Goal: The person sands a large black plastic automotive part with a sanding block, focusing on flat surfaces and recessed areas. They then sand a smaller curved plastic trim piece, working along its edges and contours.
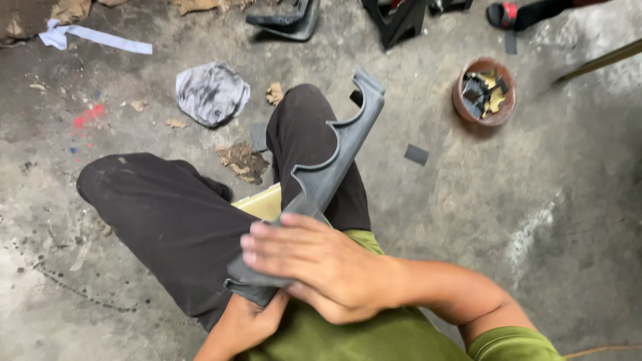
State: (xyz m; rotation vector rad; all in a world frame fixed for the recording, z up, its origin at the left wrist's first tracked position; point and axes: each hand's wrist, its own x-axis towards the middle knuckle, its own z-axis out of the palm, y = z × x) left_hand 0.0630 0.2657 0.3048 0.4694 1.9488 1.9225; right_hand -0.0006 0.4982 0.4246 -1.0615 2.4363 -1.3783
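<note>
A long dark grey plastic part with scalloped cut-outs along one edge rests across my lap, its far end pointing up and away over my knee. My right hand lies flat over its near end, fingers spread and pressing down on it. Below, my left hand grips the same near end from underneath. I sit low on a concrete floor with black trousers and a green shirt. A yellowish flat piece shows between my legs, mostly hidden.
A brown bowl holding dark and yellowish scraps stands at the upper right. A crumpled grey cloth lies upper left of my knee. Black plastic parts stand at the top edge. Paper scraps and a white strip litter the floor.
</note>
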